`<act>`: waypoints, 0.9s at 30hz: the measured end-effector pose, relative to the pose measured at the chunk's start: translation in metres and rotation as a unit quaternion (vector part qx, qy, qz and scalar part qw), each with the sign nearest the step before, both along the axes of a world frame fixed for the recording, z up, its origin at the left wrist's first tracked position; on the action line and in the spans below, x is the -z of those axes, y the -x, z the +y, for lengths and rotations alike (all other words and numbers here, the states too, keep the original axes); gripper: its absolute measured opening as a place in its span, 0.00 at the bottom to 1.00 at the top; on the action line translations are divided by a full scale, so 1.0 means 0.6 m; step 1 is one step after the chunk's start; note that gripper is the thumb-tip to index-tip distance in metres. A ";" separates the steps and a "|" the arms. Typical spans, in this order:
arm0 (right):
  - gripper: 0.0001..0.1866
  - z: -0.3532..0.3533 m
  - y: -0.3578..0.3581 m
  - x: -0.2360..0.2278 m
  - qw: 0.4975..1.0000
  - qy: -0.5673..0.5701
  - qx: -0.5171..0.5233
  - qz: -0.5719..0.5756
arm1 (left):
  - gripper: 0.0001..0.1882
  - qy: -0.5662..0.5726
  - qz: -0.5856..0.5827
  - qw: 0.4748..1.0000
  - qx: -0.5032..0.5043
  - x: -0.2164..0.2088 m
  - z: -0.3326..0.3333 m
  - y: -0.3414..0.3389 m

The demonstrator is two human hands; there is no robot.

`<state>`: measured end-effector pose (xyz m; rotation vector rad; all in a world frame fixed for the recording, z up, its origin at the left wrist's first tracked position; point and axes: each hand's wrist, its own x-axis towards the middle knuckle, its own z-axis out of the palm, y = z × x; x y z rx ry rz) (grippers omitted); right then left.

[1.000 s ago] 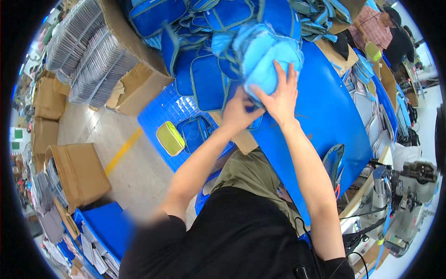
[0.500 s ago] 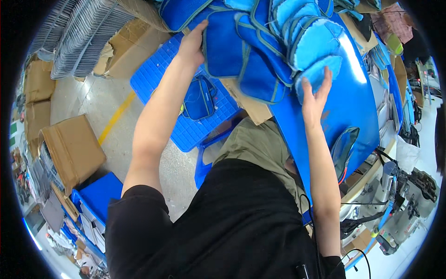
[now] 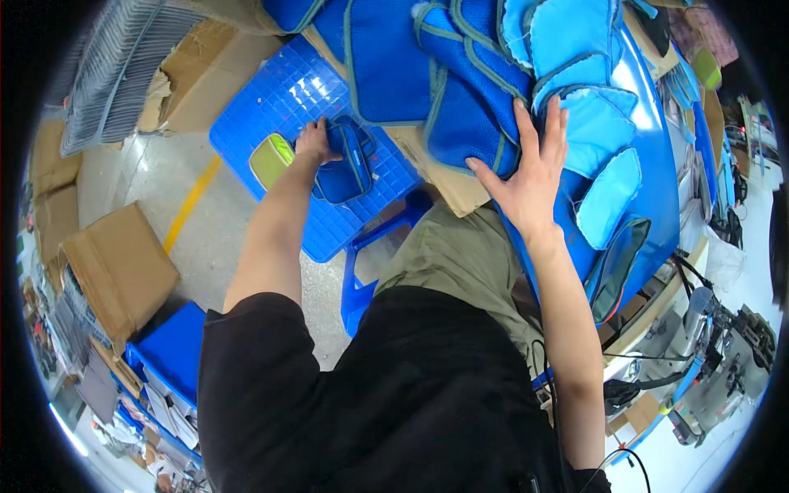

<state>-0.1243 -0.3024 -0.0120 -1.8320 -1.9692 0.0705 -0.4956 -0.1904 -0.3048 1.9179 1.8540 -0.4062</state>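
Work is shifting to a rounded dark-blue fabric pouch (image 3: 345,170) on gridded blue plastic (image 3: 275,92): left hand (image 3: 316,146) is now touching it, pinch unclear; right hand (image 3: 531,168), fingers spread, is overlying grey-edged blue panels (image 3: 468,123).

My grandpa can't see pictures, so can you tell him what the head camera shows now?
A person's left hand reaches to a dark blue pouch beside a green pouch on a blue grid surface. Their right hand is spread out by dark blue pieces and light blue pieces.

Blue pouch (image 3: 343,178), lying flat, grey-edged blue panels (image 3: 468,123), overlapping
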 end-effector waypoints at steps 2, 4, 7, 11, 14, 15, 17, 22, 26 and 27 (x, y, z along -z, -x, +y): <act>0.49 -0.012 -0.018 0.004 0.999 -0.006 -0.001 0.050 | 0.60 0.043 0.032 0.999 0.011 -0.042 0.016 -0.043; 0.47 -0.016 -0.033 -0.010 0.991 -0.026 -0.011 0.128 | 0.57 0.025 0.035 0.999 0.017 -0.025 0.015 -0.013; 0.50 -0.043 -0.062 -0.032 0.986 -0.106 0.045 0.121 | 0.55 0.029 0.073 0.997 0.004 -0.048 0.028 -0.024; 0.51 -0.112 -0.122 -0.036 0.983 -0.023 0.183 0.021 | 0.54 0.066 0.063 0.996 0.014 -0.048 0.040 -0.031; 0.44 -0.170 -0.189 0.012 0.975 0.060 0.213 0.004 | 0.48 0.042 0.008 0.998 0.049 -0.050 0.053 -0.013; 0.35 -0.167 -0.197 0.006 0.977 0.047 0.209 0.018 | 0.46 0.043 -0.016 0.997 0.055 -0.065 0.057 -0.003; 0.28 -0.174 -0.210 0.007 0.974 0.047 0.217 0.031 | 0.36 -0.010 -0.097 0.991 0.095 -0.101 0.051 0.025; 0.15 -0.183 -0.243 -0.047 0.908 -0.149 0.343 0.192 | 0.29 -0.134 -0.152 0.968 0.145 -0.303 0.050 0.055; 0.15 -0.204 -0.295 -0.099 0.778 -0.315 0.340 0.424 | 0.23 -0.172 -0.239 0.954 0.054 -0.516 0.006 0.066; 0.16 -0.207 -0.312 -0.104 0.752 -0.343 0.331 0.456 | 0.24 -0.199 -0.251 0.945 0.067 -0.574 -0.009 0.063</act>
